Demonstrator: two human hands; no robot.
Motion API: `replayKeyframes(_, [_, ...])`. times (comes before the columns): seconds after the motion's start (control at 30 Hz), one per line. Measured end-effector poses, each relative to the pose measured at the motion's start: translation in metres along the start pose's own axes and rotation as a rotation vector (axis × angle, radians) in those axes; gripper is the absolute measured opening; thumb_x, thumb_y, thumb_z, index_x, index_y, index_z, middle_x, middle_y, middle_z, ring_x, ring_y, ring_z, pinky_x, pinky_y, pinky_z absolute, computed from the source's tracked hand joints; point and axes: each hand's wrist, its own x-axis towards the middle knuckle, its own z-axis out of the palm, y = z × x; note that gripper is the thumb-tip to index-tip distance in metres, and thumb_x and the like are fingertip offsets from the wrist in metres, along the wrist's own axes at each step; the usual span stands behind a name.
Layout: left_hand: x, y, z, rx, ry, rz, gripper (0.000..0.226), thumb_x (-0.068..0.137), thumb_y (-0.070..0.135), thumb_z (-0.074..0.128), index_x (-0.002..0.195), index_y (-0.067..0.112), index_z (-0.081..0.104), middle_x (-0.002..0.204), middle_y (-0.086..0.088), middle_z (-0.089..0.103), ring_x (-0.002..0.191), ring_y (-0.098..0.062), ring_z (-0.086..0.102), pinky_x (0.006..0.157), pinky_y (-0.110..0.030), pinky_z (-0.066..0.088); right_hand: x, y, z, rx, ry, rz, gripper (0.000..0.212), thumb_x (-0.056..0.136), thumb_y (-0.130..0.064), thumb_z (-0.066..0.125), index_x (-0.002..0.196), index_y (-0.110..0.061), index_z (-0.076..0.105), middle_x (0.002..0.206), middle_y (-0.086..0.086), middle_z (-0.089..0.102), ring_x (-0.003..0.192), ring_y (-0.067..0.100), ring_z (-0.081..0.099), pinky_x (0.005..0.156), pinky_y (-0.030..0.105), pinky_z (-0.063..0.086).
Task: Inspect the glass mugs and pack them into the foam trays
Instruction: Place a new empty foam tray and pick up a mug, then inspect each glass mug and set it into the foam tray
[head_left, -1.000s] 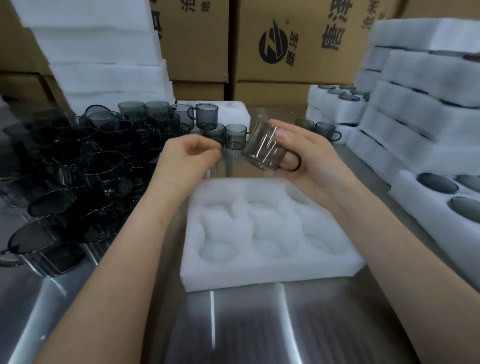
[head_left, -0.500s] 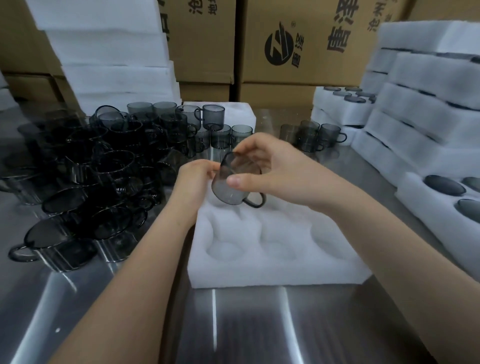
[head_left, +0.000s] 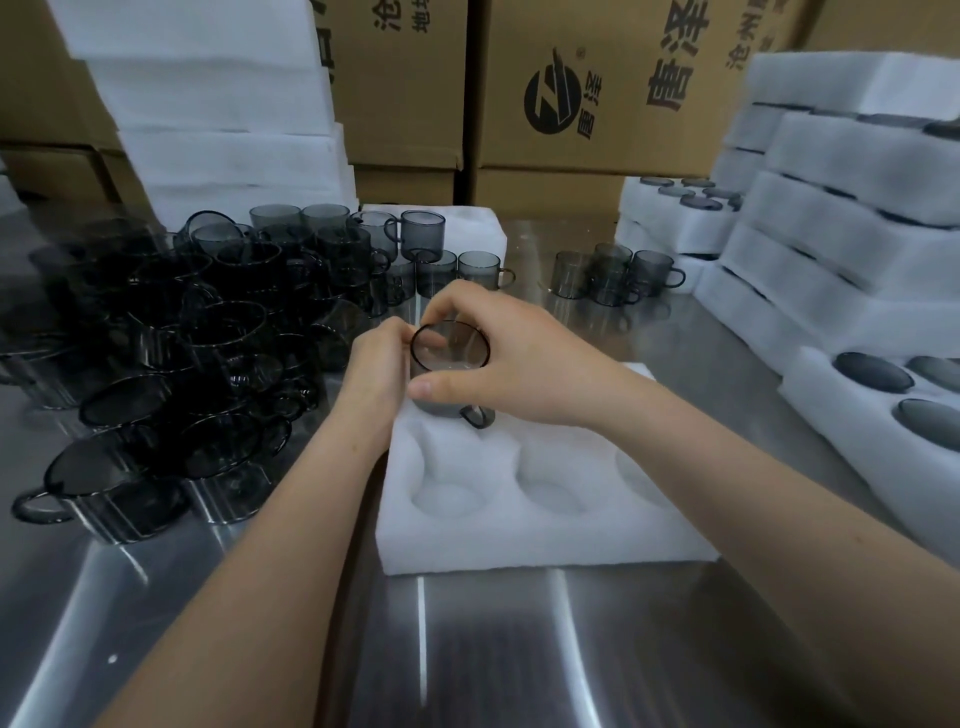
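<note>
At counter (head_left: 467, 654) centre, far-left pocket of foam tray (head_left: 545, 543): glass mug (head_left: 451, 354), rim up, pinched by right hand (head_left: 530, 374), left hand (head_left: 376, 364) curled against its side. Lower level, unforced.

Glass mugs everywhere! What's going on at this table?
A person is packing them. The right hand and left hand together hold one mug, mouth up, at the far left pocket of the foam tray; its nearer pockets are empty. A pile of loose mugs sits on the steel table to the left, and filled trays are stacked on the right.
</note>
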Motion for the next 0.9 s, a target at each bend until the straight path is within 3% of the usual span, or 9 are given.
replayKeyframes(0.17, [-0.001,-0.001,0.000,0.032,-0.017,0.031,0.041,0.082,0.011,0.043,0.051,0.016,0.069,0.061,-0.005,0.063,0.054,-0.017,0.057,0.055,-0.024,0.044,-0.003,0.007,-0.001,0.011,-0.047,0.033,0.040,0.082,-0.045,0.074,0.112,-0.024,0.056,0.100,-0.002,0.063,0.088,0.009,0.056,0.073,0.023,0.043])
replayKeyframes(0.27, [-0.003,0.002,0.001,0.169,0.017,0.137,0.033,0.087,0.003,0.043,0.060,0.012,0.058,0.049,0.002,0.056,0.039,-0.002,0.050,0.038,-0.012,0.036,-0.003,0.010,0.008,-0.059,-0.076,0.011,0.043,0.086,-0.045,0.069,0.118,-0.023,0.053,0.109,0.001,0.055,0.103,0.015,0.049,0.082,0.027,0.039])
replayKeyframes(0.37, [-0.002,0.003,0.001,0.225,0.013,0.172,0.029,0.088,0.001,0.043,0.067,0.009,0.060,0.057,0.002,0.058,0.044,-0.003,0.053,0.037,-0.009,0.036,-0.005,0.013,0.018,-0.217,-0.166,0.038,0.046,0.095,-0.055,0.048,0.131,-0.027,0.041,0.126,0.000,0.042,0.122,0.019,0.035,0.100,0.038,0.028])
replayKeyframes(0.47, [-0.002,0.002,0.001,0.224,-0.008,0.161,0.027,0.086,0.001,0.043,0.085,0.004,0.070,0.072,-0.002,0.065,0.055,-0.004,0.059,0.045,-0.007,0.042,-0.007,0.015,0.020,-0.318,-0.281,0.061,0.053,0.097,-0.062,0.026,0.138,-0.030,0.032,0.144,-0.002,0.034,0.134,0.016,0.025,0.101,0.041,0.019])
replayKeyframes(0.67, [-0.001,0.002,0.001,0.266,-0.037,0.206,0.025,0.088,-0.003,0.046,0.082,0.003,0.069,0.073,-0.001,0.064,0.051,0.008,0.058,0.049,-0.005,0.042,-0.006,0.011,0.016,-0.405,-0.454,0.106,0.071,0.093,-0.070,0.015,0.143,-0.021,0.027,0.156,-0.004,0.021,0.141,0.019,0.016,0.110,0.050,0.016])
replayKeyframes(0.73, [-0.001,0.002,0.001,0.279,-0.021,0.235,0.025,0.090,-0.005,0.046,0.080,0.006,0.066,0.061,0.008,0.063,0.047,0.010,0.055,0.047,-0.004,0.039,0.002,0.007,0.012,-0.346,-0.452,0.147,0.061,0.096,-0.065,0.019,0.135,-0.022,0.036,0.148,-0.001,0.032,0.138,0.021,0.024,0.110,0.052,0.019])
replayKeyframes(0.8, [-0.001,0.000,-0.001,0.212,0.028,0.211,0.027,0.089,-0.006,0.048,0.071,0.008,0.062,0.049,0.011,0.060,0.043,0.004,0.053,0.045,-0.008,0.041,0.018,0.005,0.007,-0.259,-0.259,0.135,0.041,0.102,-0.052,0.027,0.096,-0.020,0.052,0.113,0.001,0.053,0.115,0.023,0.046,0.100,0.049,0.032])
replayKeyframes(0.87, [-0.002,-0.001,-0.001,0.161,0.091,0.172,0.018,0.082,-0.003,0.054,0.074,0.002,0.069,0.062,-0.001,0.067,0.059,-0.009,0.060,0.054,-0.015,0.046,0.036,0.002,0.004,-0.166,0.026,0.093,0.038,0.102,-0.037,0.040,0.072,-0.017,0.052,0.078,-0.003,0.054,0.082,0.019,0.051,0.079,0.035,0.037])
replayKeyframes(0.9, [-0.002,-0.002,-0.002,0.145,0.114,0.146,0.016,0.080,-0.002,0.056,0.078,0.001,0.072,0.072,-0.008,0.068,0.067,-0.016,0.061,0.061,-0.021,0.048,0.046,0.001,0.004,-0.085,0.102,0.086,0.030,0.100,-0.031,0.047,0.076,-0.016,0.059,0.075,-0.005,0.055,0.077,0.016,0.051,0.074,0.030,0.036])
